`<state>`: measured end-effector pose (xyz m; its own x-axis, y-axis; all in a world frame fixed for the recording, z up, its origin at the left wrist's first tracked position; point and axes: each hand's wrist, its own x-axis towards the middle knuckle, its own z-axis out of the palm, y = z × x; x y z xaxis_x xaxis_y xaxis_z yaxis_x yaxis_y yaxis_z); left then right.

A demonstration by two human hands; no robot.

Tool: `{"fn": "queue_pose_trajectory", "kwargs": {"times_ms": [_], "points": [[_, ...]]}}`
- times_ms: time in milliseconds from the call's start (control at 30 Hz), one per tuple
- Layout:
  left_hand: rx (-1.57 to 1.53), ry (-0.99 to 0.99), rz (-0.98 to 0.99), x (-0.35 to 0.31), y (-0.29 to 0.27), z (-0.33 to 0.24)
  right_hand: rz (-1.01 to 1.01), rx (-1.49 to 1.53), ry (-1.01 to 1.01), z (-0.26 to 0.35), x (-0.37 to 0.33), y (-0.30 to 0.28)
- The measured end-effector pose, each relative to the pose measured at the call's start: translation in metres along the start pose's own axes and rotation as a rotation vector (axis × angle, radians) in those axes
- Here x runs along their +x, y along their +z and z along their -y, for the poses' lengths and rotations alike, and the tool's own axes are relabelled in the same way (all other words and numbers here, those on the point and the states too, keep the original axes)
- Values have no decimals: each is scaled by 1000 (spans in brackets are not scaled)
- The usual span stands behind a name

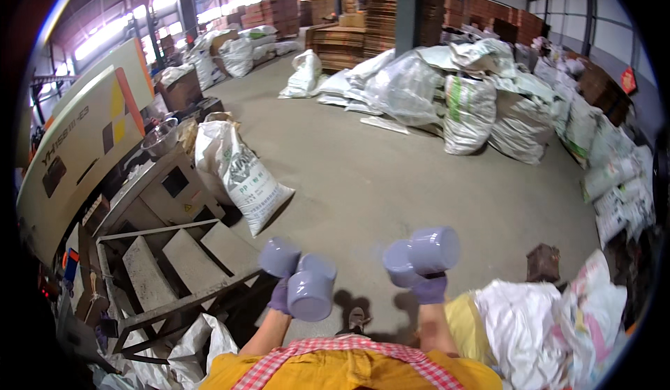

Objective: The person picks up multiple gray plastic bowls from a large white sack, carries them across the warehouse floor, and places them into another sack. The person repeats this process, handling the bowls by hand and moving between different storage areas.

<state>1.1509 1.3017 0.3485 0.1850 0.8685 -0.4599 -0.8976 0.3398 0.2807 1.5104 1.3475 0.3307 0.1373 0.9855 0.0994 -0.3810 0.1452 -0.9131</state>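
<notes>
One white sack (252, 189) is stood left of centre, its contents hidden. One metal bowl (160, 137) is set at upper left, its contents too small to tell. At lower centre, five lilac cups (310, 299) seem to be held: three above and beside the left hand (280, 295), two above the right hand (430, 289). Cups are gripped by both gloved hands, the fingers mostly hidden.

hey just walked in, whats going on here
A person's purple-gloved left hand holds a cluster of lavender containers, and the gloved right hand holds at least two more. Both hands are out over the grey floor, with metal-framed steps to the left and white sacks to the right.
</notes>
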Motion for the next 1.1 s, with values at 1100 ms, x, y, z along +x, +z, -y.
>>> {"fn": "queue_pose_trajectory", "kwargs": {"times_ms": [1100], "points": [[-253, 637, -276, 633, 173, -479, 799, -70, 233, -315, 947, 337]]}}
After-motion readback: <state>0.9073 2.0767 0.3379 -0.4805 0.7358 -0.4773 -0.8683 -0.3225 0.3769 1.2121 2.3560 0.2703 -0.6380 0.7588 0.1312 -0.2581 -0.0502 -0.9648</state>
